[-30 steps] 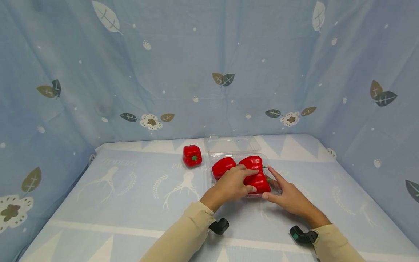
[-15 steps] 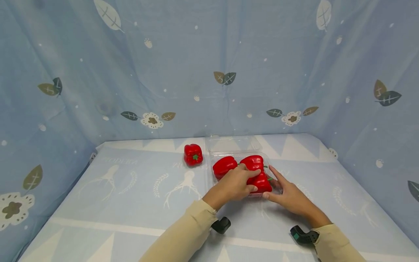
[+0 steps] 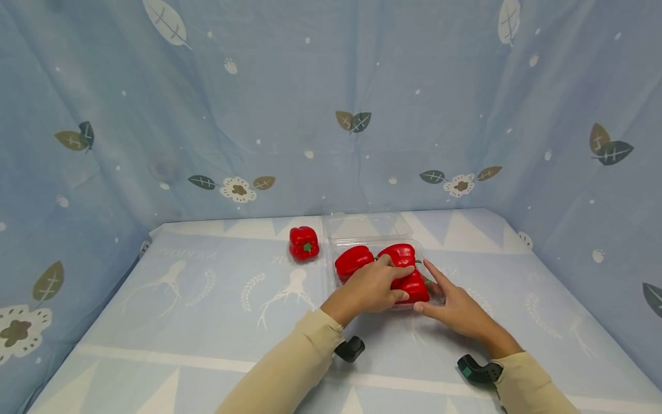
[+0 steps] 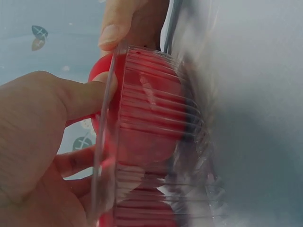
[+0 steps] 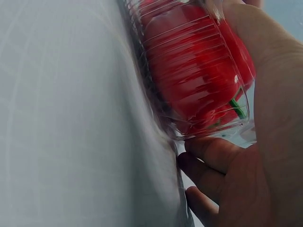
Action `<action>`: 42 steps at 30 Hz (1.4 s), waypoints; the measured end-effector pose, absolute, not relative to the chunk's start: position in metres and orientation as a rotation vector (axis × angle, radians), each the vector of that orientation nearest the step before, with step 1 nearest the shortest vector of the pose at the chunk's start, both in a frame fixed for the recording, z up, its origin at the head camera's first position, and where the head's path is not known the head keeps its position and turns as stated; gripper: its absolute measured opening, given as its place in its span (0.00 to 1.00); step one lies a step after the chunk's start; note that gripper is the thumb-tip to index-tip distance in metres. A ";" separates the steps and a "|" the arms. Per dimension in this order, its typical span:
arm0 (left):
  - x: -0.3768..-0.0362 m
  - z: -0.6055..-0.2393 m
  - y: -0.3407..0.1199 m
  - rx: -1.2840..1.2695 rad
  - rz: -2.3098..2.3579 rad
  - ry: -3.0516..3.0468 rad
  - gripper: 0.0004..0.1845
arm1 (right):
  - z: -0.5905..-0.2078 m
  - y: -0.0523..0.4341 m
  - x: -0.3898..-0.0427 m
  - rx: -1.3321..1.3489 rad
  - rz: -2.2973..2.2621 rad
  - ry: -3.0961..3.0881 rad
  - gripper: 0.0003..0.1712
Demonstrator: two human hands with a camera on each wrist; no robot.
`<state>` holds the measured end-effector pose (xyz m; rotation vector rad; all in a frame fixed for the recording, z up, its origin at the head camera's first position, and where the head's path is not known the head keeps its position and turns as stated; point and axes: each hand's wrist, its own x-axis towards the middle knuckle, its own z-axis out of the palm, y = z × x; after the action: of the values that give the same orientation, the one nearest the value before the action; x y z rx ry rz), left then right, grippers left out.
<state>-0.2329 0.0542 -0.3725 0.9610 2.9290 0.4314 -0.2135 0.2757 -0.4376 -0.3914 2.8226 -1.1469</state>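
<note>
A clear plastic box (image 3: 333, 282) stands on the table with its lid folded open behind it. Three red bell peppers are inside: one on the left (image 3: 351, 261), one at the back (image 3: 399, 253) and one at the front right (image 3: 416, 286). My left hand (image 3: 368, 288) reaches over the near rim and grips the front-right bell pepper, thumb toward me. My right hand (image 3: 455, 310) holds the box at its front-right corner, thumb at the near rim. In the right wrist view, its fingers (image 5: 208, 156) lie against the ribbed side, below a green stem.
Another red bell pepper (image 3: 304, 244) lies on the table left of the box, stem toward me. The transparent lid (image 3: 367, 226) rests flat at the back, near the patterned curtain (image 3: 289, 115). A pale blue printed cloth (image 3: 196, 322) covers the table.
The front-right bell pepper has shifted very slightly right under my left hand. Both hands otherwise stay in place; the head view drifts a little.
</note>
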 end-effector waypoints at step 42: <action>-0.241 -0.365 0.018 1.004 0.878 2.800 0.23 | -0.439 0.278 -0.209 -0.437 -1.225 2.817 0.51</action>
<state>-0.2405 0.0185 -0.3652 1.0038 2.8001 0.8781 -0.2092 0.2777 -0.4385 -0.4367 2.8169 -1.2247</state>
